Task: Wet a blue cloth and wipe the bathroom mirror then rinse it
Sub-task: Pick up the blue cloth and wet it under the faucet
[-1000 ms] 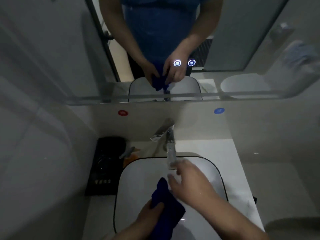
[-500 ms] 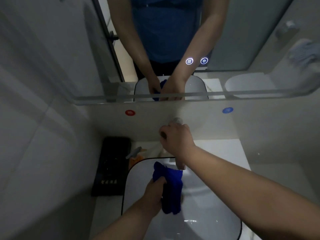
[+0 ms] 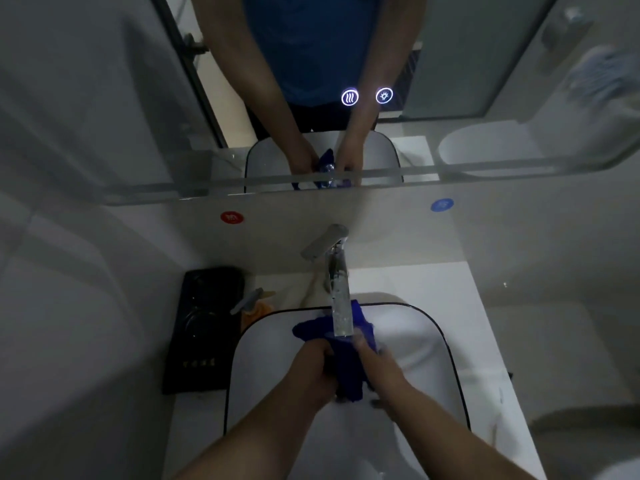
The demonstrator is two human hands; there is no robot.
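Note:
The blue cloth (image 3: 346, 362) is bunched between both my hands over the white basin (image 3: 426, 344). My left hand (image 3: 311, 372) grips its left side and my right hand (image 3: 381, 372) presses it from the right. The cloth's upper part lies right under the chrome tap (image 3: 337, 292), whose spout hangs over the basin's back rim. Whether water runs is hard to tell in the dim light. Above, the mirror (image 3: 104, 98) shows both arms and the cloth reflected, with two lit touch icons (image 3: 367, 96).
A black tray (image 3: 204, 327) lies left of the basin on the white counter (image 3: 485, 323), with an orange item and a grey tube beside it. Red (image 3: 231, 217) and blue (image 3: 442, 204) round stickers mark the wall under the mirror. A toilet shows at the right.
My right hand has left the tap handle and come down onto the cloth. The cloth has moved up under the spout, held now by both hands.

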